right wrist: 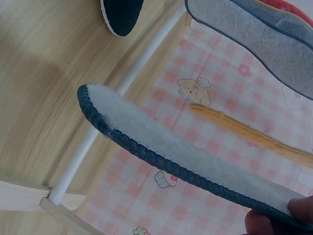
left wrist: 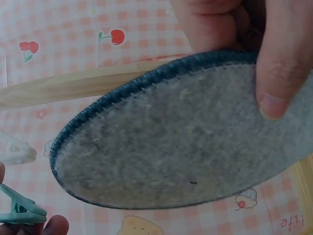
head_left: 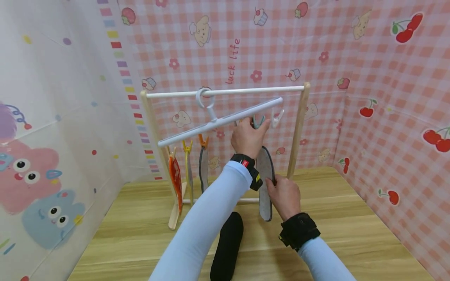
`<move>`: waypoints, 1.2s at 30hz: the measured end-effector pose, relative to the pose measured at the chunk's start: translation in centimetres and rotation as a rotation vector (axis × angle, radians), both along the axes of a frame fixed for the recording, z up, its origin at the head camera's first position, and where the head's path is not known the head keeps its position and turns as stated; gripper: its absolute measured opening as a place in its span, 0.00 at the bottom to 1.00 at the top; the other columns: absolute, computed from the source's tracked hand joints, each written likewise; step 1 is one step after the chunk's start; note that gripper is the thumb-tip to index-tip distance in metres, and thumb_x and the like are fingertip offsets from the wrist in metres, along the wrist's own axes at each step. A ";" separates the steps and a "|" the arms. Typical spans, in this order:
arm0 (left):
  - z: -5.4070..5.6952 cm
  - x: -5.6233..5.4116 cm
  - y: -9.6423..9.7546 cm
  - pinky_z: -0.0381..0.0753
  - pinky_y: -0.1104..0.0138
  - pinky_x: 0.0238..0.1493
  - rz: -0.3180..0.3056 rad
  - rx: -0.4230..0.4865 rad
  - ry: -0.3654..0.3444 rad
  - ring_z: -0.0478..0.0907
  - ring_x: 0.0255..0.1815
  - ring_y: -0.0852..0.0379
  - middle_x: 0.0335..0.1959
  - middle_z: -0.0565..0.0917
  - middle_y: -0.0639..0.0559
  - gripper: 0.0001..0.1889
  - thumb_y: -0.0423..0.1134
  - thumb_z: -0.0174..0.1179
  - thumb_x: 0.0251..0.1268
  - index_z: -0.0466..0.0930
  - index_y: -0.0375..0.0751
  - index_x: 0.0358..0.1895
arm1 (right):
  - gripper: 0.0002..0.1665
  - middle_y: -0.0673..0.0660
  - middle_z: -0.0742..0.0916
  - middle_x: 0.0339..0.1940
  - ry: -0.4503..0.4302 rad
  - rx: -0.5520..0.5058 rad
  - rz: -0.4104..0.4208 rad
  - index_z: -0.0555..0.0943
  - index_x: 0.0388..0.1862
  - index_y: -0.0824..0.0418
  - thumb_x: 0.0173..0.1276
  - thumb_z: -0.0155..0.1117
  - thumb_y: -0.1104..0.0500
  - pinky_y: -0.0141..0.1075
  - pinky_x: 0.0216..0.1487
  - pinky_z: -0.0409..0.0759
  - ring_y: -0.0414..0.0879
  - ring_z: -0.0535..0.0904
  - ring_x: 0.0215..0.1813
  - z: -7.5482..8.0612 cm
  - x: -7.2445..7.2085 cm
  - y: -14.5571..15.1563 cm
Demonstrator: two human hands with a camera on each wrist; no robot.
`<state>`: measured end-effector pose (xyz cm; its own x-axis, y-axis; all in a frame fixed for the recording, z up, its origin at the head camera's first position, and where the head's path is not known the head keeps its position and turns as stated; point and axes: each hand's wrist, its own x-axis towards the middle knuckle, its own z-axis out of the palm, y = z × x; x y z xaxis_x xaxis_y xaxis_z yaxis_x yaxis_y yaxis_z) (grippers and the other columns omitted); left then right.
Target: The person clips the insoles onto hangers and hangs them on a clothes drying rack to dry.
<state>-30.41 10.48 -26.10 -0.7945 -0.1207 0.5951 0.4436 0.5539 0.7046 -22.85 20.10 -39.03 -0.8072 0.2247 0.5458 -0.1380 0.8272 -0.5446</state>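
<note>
My left hand [head_left: 249, 134] is raised just under the right arm of a tilted pale hanger [head_left: 225, 121], pinching a green clip [left wrist: 22, 211] between its fingers. Lower and to the right, my right hand [head_left: 286, 197] grips the edge of a grey felt insole [head_left: 266, 183] with dark teal stitching. In the left wrist view the right thumb [left wrist: 279, 93] presses the insole's flat face. The insole's upper end sits below the green clip, apart from it. A white clip [head_left: 277, 118] hangs at the hanger's right end.
The hanger hooks over the white rail [head_left: 253, 91] of a wooden-sided rack [head_left: 299, 128]. From its left part hang a red insole [head_left: 175, 181] and others, held by a yellow clip [head_left: 188, 146] and an orange clip [head_left: 203, 141]. A black insole [head_left: 227, 246] lies on the wooden table [head_left: 123, 242].
</note>
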 end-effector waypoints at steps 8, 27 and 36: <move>-0.3 0.0 -0.3 0.61 0.65 0.22 0.052 -0.056 0.019 0.68 0.17 0.57 0.15 0.70 0.55 0.25 0.64 0.63 0.62 0.72 0.47 0.21 | 0.16 0.58 0.83 0.16 0.030 0.017 -0.023 0.82 0.23 0.67 0.68 0.67 0.57 0.40 0.17 0.73 0.49 0.79 0.18 0.0 -0.1 -0.2; 0.3 0.1 -0.6 0.54 0.68 0.14 0.084 -0.214 0.158 0.61 0.10 0.58 0.10 0.60 0.55 0.29 0.59 0.57 0.70 0.65 0.46 0.15 | 0.16 0.61 0.83 0.17 0.091 0.053 -0.027 0.81 0.25 0.69 0.68 0.67 0.59 0.41 0.16 0.75 0.51 0.81 0.17 0.4 -0.2 -0.4; 0.6 0.2 -1.1 0.51 0.69 0.13 0.028 -0.187 0.162 0.57 0.08 0.59 0.07 0.59 0.57 0.30 0.54 0.56 0.71 0.63 0.47 0.10 | 0.15 0.62 0.83 0.17 0.146 0.096 -0.049 0.81 0.25 0.69 0.69 0.66 0.60 0.44 0.15 0.75 0.53 0.81 0.17 0.8 -0.4 -0.6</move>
<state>-30.23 9.40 -25.50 -0.6851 -0.0173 0.7283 0.5247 0.6818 0.5097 -23.21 19.54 -38.27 -0.7070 0.2030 0.6775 -0.1682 0.8822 -0.4398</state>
